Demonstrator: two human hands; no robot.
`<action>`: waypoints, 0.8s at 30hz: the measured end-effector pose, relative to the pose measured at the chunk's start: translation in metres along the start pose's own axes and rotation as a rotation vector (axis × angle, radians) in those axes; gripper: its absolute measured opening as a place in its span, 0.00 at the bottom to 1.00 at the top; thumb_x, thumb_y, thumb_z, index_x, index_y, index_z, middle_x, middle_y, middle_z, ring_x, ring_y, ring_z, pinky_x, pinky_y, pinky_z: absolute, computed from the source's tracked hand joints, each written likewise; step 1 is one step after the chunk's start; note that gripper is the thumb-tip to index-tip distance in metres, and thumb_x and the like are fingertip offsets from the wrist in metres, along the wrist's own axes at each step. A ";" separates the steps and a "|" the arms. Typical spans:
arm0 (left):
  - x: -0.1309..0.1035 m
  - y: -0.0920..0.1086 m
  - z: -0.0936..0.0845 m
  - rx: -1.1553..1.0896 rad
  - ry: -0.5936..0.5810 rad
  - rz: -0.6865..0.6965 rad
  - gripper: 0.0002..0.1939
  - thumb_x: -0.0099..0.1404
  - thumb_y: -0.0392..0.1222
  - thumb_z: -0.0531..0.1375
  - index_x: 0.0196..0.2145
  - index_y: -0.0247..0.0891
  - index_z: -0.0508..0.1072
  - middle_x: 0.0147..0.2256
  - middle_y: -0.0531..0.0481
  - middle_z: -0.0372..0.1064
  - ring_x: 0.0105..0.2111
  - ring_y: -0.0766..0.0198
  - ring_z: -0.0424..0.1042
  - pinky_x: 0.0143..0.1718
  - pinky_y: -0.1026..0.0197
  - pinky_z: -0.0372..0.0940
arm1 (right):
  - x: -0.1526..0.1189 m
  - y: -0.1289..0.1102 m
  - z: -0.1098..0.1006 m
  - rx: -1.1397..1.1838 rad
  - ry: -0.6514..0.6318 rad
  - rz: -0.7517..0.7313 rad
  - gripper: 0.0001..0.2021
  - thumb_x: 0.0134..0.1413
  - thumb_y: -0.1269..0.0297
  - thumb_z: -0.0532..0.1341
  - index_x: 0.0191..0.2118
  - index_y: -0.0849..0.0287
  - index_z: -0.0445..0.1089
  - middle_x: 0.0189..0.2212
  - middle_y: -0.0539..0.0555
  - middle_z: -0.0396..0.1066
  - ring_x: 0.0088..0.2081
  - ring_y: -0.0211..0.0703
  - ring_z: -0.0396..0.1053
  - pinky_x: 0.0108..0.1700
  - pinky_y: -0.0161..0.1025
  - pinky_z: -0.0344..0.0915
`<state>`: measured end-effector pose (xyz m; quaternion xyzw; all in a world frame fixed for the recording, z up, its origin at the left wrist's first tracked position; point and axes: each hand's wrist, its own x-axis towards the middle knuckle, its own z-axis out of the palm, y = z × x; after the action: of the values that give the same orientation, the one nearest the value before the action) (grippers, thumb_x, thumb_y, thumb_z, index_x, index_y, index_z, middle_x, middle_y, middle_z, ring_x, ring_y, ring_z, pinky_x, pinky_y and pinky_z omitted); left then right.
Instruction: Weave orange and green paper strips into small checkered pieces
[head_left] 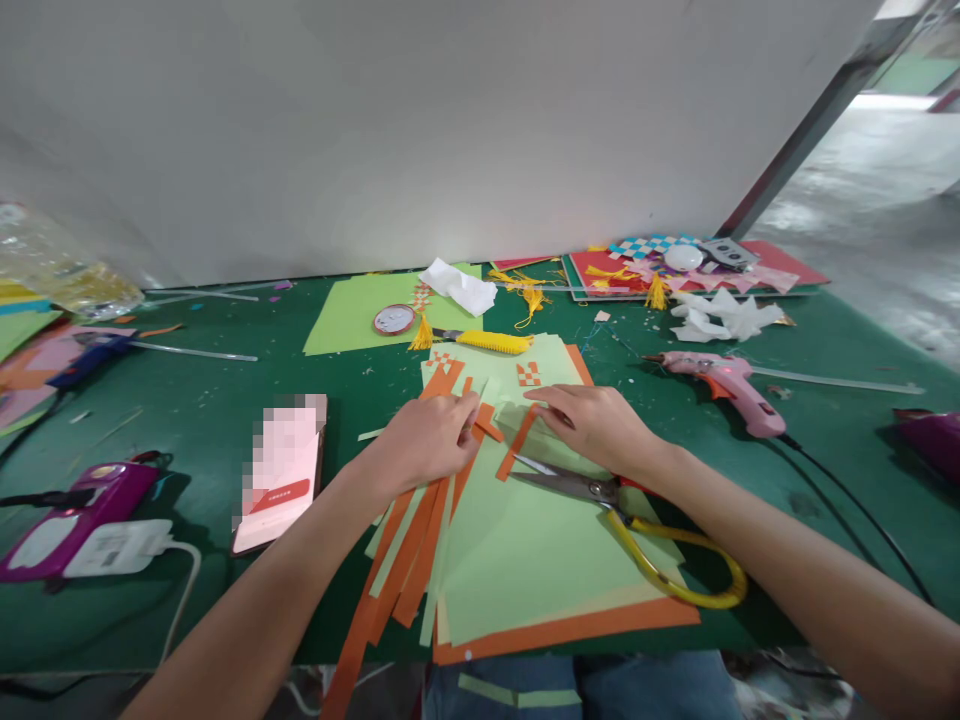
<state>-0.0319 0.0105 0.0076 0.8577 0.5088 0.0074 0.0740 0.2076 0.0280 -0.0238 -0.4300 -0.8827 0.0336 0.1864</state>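
My left hand (431, 437), its fingers curled, rests over a pile of orange strips (424, 545) and pale green strips; a short orange piece shows beside its fingertips. Between thumb and fingers my right hand (592, 420) pinches the upper end of an orange strip (517, 442). Beneath both hands lie pale green sheets (517, 570), with orange paper (600, 625) under them. Scissors (592, 488) with yellow handles lie on the sheets below my right hand, blades slightly apart. A small woven orange and green piece (529, 374) lies above the hands.
A phone (289, 470) and a purple power strip (82, 520) are at left. A yellow-handled cutter (491, 342), round tin (394, 319) and white tissue (459, 287) sit behind. A pink glue gun (727, 385) is at right; another, blue (94, 358), is far left.
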 end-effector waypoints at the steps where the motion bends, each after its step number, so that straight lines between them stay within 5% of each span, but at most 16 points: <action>1: 0.000 0.001 -0.001 -0.008 0.004 0.004 0.05 0.57 0.35 0.52 0.33 0.42 0.62 0.25 0.53 0.67 0.22 0.62 0.67 0.23 0.62 0.53 | 0.000 0.000 0.000 0.000 -0.003 0.002 0.13 0.63 0.67 0.53 0.49 0.57 0.71 0.44 0.52 0.77 0.40 0.44 0.76 0.33 0.36 0.66; 24: 0.001 -0.005 -0.007 -0.273 0.004 0.021 0.05 0.57 0.33 0.53 0.32 0.41 0.62 0.24 0.54 0.66 0.23 0.65 0.65 0.24 0.64 0.54 | -0.001 0.000 0.004 -0.034 0.009 -0.030 0.13 0.63 0.66 0.54 0.48 0.57 0.72 0.41 0.53 0.78 0.38 0.44 0.76 0.31 0.35 0.64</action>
<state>-0.0362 0.0142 0.0143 0.8448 0.4944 0.0790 0.1889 0.2073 0.0274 -0.0278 -0.4199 -0.8887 0.0137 0.1837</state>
